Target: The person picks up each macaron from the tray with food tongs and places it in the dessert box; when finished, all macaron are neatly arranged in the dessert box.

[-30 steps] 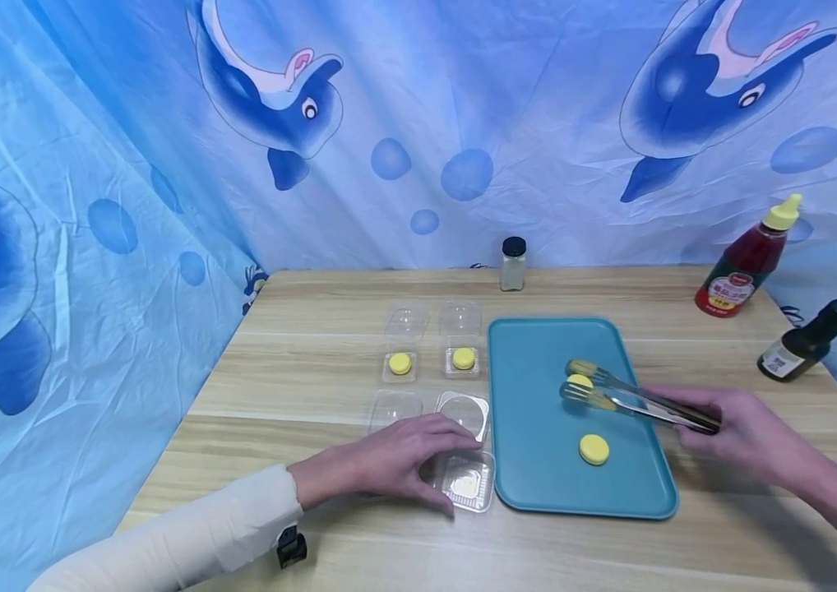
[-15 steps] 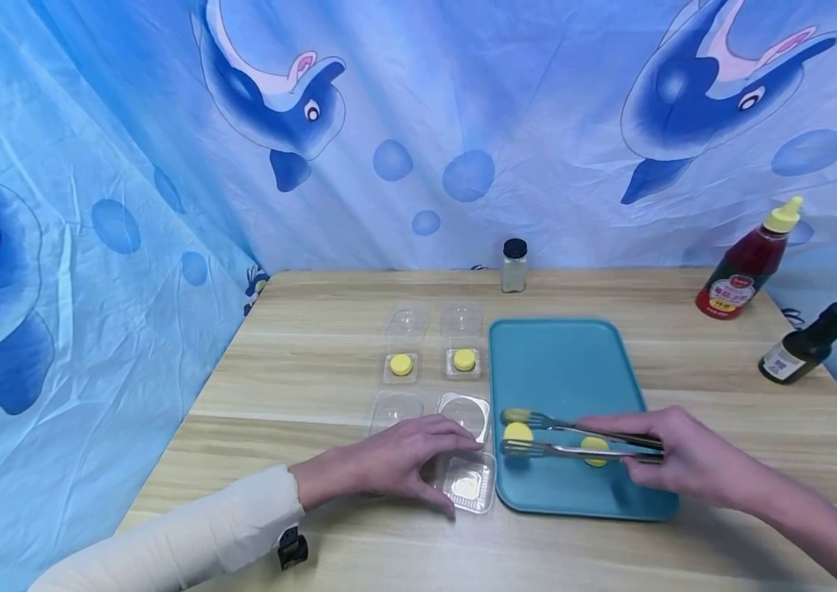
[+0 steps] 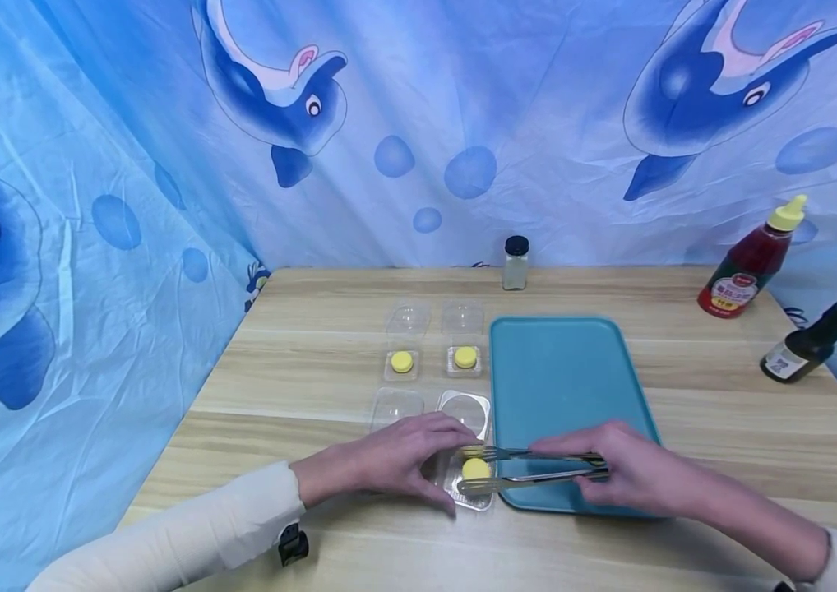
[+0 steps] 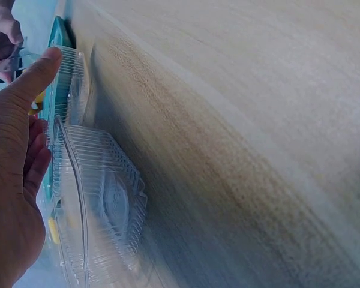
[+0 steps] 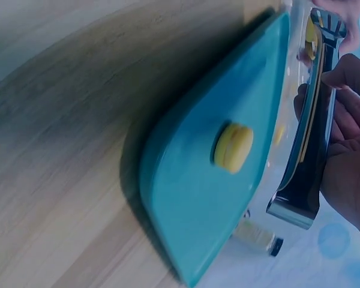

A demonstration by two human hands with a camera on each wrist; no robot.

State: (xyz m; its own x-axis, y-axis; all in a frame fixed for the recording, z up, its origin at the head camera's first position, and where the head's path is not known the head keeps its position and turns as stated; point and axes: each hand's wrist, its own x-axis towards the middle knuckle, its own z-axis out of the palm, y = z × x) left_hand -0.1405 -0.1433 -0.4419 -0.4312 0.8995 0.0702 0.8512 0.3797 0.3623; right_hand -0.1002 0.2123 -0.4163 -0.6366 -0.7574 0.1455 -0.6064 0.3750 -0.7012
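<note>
My right hand (image 3: 629, 464) grips metal tongs (image 3: 547, 477), whose tips hold a yellow macaron (image 3: 475, 469) over an open clear plastic box (image 3: 479, 501). Around the left side of that box lies my left hand (image 3: 407, 456), thumb straight along the near side and fingertips by the hinge. In the left wrist view the thumb (image 4: 39, 72) reaches the box rim, and another clear box (image 4: 108, 186) stands under the hand. A second macaron (image 5: 233, 147) sits on the teal tray (image 5: 186, 210) in the right wrist view; the right hand hides it in the head view.
Behind the left hand, two open clear boxes each contain a macaron, one at left (image 3: 401, 362) and one at right (image 3: 465, 357). A small black-capped jar (image 3: 515, 263) stands at the back. At the right are a red sauce bottle (image 3: 751, 263) and a dark bottle (image 3: 811, 345).
My right hand has carried the macaron in the tongs leftward and nearer, from the tray's middle to over the clear box. The left hand has stayed in place.
</note>
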